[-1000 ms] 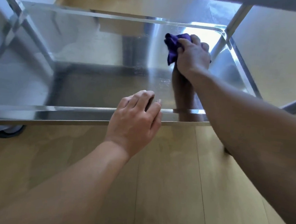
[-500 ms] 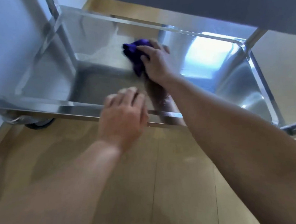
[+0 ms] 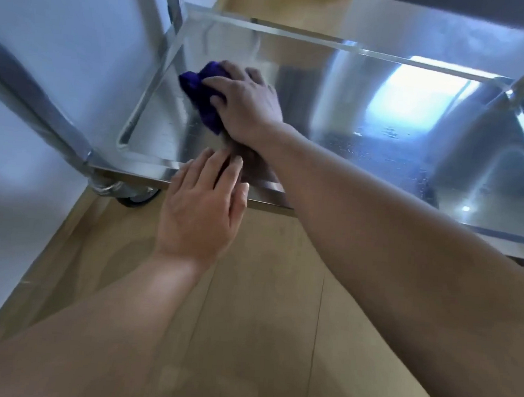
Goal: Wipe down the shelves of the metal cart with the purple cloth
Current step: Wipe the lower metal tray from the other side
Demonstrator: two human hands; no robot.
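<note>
Since a second ago, the purple cloth (image 3: 200, 91) is being carried from the far right corner of the shelf (image 3: 339, 89) over to its left side, where it is being pressed onto the metal just beside the raised left edge by the right hand (image 3: 248, 104), its fingers being curled over the bunched fabric. The left hand (image 3: 204, 206) is being rested on the front rim (image 3: 132, 175), with fingers nearly straight and lying over the lip, nothing being gripped. To the right of the cloth a wide stretch of bare, glaring metal is being left open as far as the right edge, while little room is being left between the cloth and the left edge. Much of the cloth is being hidden under the right hand, and the part of the front rim behind the right forearm is being covered. Only part of a caster wheel (image 3: 136, 197) is being shown below the front left corner, above the wooden floor (image 3: 263, 291). The upper shelf (image 3: 453, 13) is being cut off at the top of the view.
</note>
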